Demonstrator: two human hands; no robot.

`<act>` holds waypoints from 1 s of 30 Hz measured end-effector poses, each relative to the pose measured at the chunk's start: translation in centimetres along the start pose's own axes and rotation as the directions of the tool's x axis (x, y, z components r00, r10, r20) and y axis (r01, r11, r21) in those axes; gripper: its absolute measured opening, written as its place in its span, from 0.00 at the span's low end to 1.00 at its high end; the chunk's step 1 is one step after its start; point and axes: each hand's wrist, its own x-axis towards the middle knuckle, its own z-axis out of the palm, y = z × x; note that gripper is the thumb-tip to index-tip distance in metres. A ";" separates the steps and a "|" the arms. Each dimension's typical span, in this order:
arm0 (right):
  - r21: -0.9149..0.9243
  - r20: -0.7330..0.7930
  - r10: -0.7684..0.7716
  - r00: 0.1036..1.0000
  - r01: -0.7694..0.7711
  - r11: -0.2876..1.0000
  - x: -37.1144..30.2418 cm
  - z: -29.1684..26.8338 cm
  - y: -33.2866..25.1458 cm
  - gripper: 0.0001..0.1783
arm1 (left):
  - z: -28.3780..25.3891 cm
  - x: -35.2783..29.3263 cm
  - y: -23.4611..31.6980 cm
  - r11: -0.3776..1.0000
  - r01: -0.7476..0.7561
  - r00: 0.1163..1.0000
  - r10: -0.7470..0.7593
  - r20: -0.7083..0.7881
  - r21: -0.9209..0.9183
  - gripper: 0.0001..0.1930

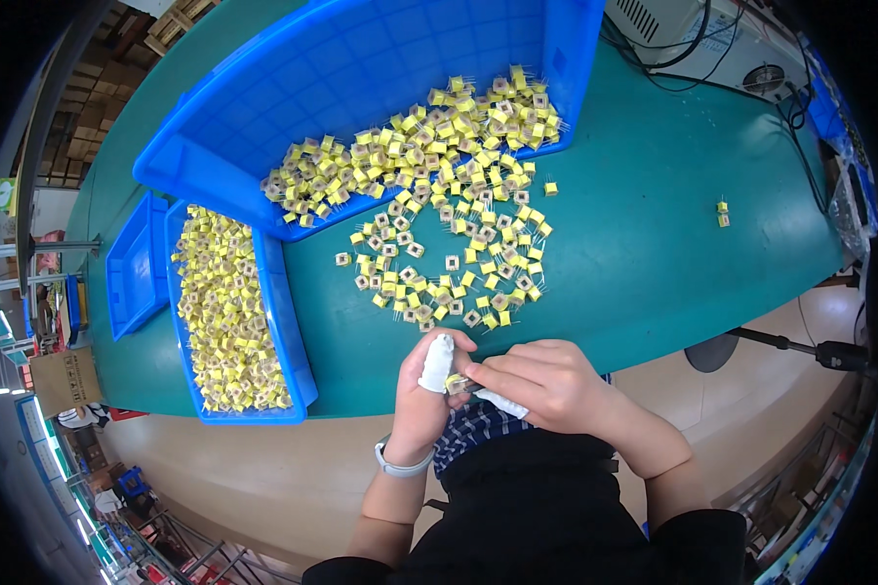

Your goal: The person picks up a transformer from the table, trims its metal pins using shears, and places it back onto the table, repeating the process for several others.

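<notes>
Close to my body, at the table's front edge, my left hand (418, 402) is closed on a small yellow-taped transformer (456, 384) with a brownish core. White wrapping covers its thumb, and a light band circles the wrist. From the other side my right hand (553, 383) reaches to the same piece, its fingers pinched together; white wrapping shows on its thumb too. A thin greyish bit appears by the right fingertips, but I cannot make out what it is. Just beyond both hands, many loose yellow transformers (453, 263) with thin pins lie scattered on the green table (644, 253).
A large blue bin (293, 83), tilted toward me, spills a heap of transformers. At left stands a smaller blue bin (298, 366) full of them, beside another blue tray (137, 268). Two pieces (723, 214) lie apart at right. A pale machine (717, 44) with cables sits far right.
</notes>
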 end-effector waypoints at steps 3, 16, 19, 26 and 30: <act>0.016 0.006 0.004 1.000 -0.004 1.000 0.0 -0.1 0.1 0.24 | 0.0 0.0 0.4 0.999 0.037 0.999 -0.037 -0.001 -0.011 0.17; 0.016 0.004 0.003 1.000 -0.003 1.000 -0.5 -0.2 0.3 0.22 | 0.1 0.1 0.1 1.000 0.026 1.000 -0.026 -0.001 0.013 0.16; 0.019 -0.003 0.004 1.000 -0.004 1.000 -0.6 0.0 0.3 0.22 | 0.2 0.1 0.2 0.999 0.046 0.999 -0.046 -0.010 0.008 0.16; 0.030 -0.072 0.021 0.997 -0.019 0.999 -0.9 0.0 0.6 0.22 | -0.2 0.1 0.1 0.992 0.047 0.998 -0.042 0.042 -0.120 0.20; 0.058 -0.158 0.092 0.983 -0.084 0.995 -1.1 -0.3 0.9 0.23 | -1.2 0.5 0.7 0.926 0.044 0.996 -0.009 0.094 -0.374 0.25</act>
